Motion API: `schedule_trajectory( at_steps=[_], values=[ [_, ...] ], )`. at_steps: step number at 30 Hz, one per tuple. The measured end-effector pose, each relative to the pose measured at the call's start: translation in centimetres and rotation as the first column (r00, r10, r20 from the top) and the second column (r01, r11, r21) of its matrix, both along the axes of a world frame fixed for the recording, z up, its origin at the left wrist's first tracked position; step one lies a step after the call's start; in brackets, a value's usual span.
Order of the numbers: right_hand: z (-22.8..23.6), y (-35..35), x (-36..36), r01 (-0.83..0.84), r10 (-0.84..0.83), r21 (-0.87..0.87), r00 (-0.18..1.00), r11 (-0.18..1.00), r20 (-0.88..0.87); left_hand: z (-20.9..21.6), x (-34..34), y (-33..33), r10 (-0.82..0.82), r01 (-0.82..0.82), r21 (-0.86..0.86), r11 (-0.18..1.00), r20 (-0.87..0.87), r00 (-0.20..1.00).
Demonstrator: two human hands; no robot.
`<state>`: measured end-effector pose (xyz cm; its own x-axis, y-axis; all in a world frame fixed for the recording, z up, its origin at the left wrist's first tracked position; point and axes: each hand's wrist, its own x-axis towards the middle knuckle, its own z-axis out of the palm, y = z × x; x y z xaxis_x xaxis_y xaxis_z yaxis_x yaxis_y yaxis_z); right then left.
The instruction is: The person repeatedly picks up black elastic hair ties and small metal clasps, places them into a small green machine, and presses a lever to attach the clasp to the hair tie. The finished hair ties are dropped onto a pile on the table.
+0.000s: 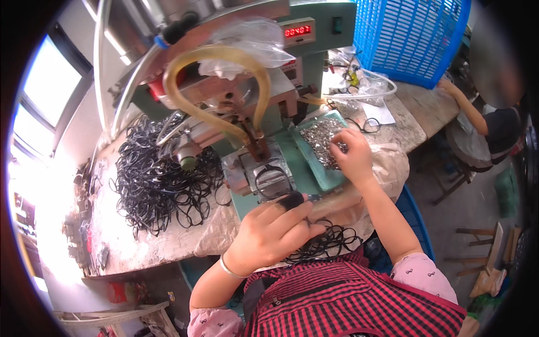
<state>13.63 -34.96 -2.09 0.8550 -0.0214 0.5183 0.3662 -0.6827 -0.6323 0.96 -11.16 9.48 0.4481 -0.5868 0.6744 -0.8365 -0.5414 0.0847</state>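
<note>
My left hand (pixel 275 231) is at the near side of the press's metal work plate (pixel 275 185), a black cover on one finger. Its fingers are closed at the near end of a thin black band (pixel 257 178), which loops over the plate under the press head. The grip itself is partly hidden. Over a green tray (pixel 327 181) heaped with small shiny metal pieces (pixel 319 137), my right hand (pixel 353 153) has its fingers curled together in a pinch. Whatever is between those fingertips is too small to make out.
A large tangled heap of black bands (pixel 163 174) covers the table left of the press (pixel 224 95). More black bands (pixel 328 240) lie by my apron. A blue basket (pixel 412 39) stands at the back right, near another person's arm (pixel 469 106). Wooden stools (pixel 488 255) occupy the right floor.
</note>
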Motion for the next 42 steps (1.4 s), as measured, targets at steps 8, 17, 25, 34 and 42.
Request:
schedule_trajectory(
  at_steps=[8, 17, 25, 34, 42],
  values=[
    [1.0, 1.7, 0.7, -0.137, 0.163, -0.189, 0.978, 0.972, 0.128, -1.3, 0.0, 1.1, -0.049, 0.046, -0.088, 0.995, -0.031, 0.998],
    [-2.5, -3.6, -3.3, 0.004, 0.105, 0.509, 0.977, 0.861, -0.185, -5.4, 1.2, 12.3, 0.739, -0.684, -0.589, 0.431, -0.204, 0.642],
    [1.7, 3.6, -1.1, -0.132, 0.234, 0.523, 0.963, 0.842, -0.134, -12.7, 15.3, 17.0, 0.724, -0.929, -0.272, 0.250, -0.585, 0.366],
    [-0.4, -1.9, -5.1, 0.050, 0.032, 0.408, 0.981, 0.912, -0.191, -5.5, 6.2, 23.6, 0.821, -0.914, -0.107, 0.391, -0.409, 0.399],
    [5.5, 2.3, -6.4, -0.274, 0.320, 0.350, 0.944, 0.896, -0.080, -5.4, 2.8, 19.0, 0.738, -0.755, 0.036, 0.654, 0.186, 0.648]
  ],
)
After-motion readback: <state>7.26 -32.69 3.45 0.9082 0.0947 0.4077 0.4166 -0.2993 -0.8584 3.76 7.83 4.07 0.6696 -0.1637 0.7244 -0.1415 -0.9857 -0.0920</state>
